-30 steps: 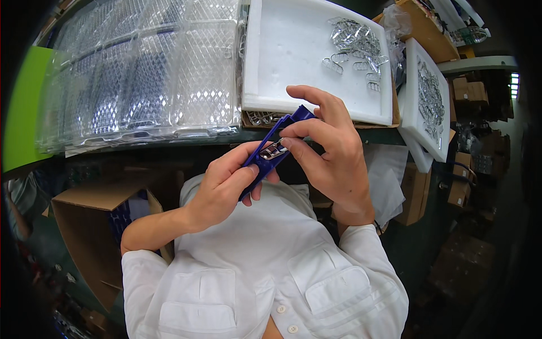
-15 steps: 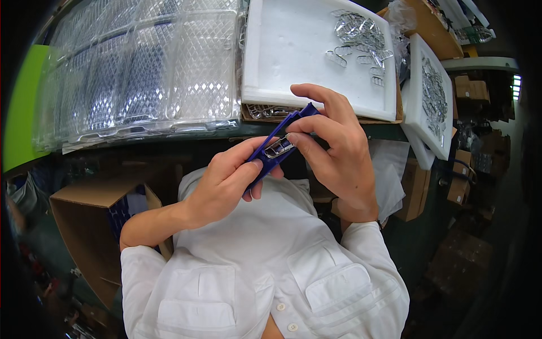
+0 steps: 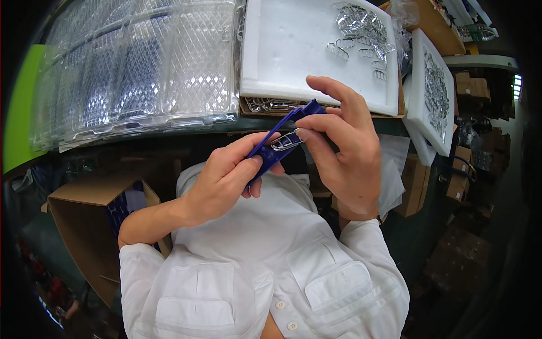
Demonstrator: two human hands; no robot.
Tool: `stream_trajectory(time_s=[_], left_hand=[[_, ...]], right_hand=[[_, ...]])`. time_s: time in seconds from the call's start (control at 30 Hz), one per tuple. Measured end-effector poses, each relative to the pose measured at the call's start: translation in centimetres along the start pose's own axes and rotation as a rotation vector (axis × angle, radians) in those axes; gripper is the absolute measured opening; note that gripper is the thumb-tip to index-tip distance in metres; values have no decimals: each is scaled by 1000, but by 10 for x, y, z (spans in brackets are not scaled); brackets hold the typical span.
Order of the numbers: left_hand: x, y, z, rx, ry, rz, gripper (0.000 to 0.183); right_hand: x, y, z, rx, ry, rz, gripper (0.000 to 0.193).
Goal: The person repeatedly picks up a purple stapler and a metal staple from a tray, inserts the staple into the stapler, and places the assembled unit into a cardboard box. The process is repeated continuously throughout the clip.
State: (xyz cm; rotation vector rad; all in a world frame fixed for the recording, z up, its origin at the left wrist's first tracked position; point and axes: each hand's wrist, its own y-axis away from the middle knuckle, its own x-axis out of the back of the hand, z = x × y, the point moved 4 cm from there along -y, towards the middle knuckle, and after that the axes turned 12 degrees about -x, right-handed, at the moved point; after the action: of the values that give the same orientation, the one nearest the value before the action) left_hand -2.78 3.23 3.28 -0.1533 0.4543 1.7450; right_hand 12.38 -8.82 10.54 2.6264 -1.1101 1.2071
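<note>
A long dark blue plastic piece (image 3: 267, 155), opened into two narrow halves, slants up to the right in front of my chest. My left hand (image 3: 223, 176) grips its lower end, thumb on top and fingers curled beneath. Inside it lies a bent, shiny metal wire clip (image 3: 284, 141). My right hand (image 3: 351, 150) has its thumb and index finger closed on the clip's upper right end, close to the blue piece's far end. Its other fingers are partly lifted, and one stretches above the piece.
A white foam tray (image 3: 282, 51) ahead holds a heap of wire clips (image 3: 361, 27). Clear plastic trays (image 3: 197, 62) are stacked at left. Another foam tray (image 3: 416, 93) of clips tilts at right. An opened cardboard box (image 3: 79, 226) stands by my left elbow.
My right hand has shifted slightly to the right, its index finger still by the blue piece's far end. The wire clip has turned a little within the piece. My left hand keeps its grip.
</note>
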Motion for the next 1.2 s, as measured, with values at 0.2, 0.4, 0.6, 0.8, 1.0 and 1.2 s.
stream_trajectory(time_s=[0.2, 0.4, 0.6, 0.8, 1.0, 1.2], left_hand=[[0, -1, 0, -40, -28, -8, 49], [-1, -1, -5, -71, -33, 34, 47], [2, -4, -11, -127, -77, 56, 43], [5, -8, -15, -307, -177, 48, 41], [-3, -15, -6, -271, -405, -5, 28], [-1, -26, -13, -204, -442, 121, 24]], right_hand=[[-6, 1, -2, 16, 55, -25, 17], [-14, 2, 1, 4, 11, -76, 17], [-22, 7, 13, -28, 23, -67, 22], [-22, 17, 8, -128, -93, 250, 39], [-38, 19, 48, -546, -641, -197, 26], [-44, 26, 51, -447, -485, -182, 24]])
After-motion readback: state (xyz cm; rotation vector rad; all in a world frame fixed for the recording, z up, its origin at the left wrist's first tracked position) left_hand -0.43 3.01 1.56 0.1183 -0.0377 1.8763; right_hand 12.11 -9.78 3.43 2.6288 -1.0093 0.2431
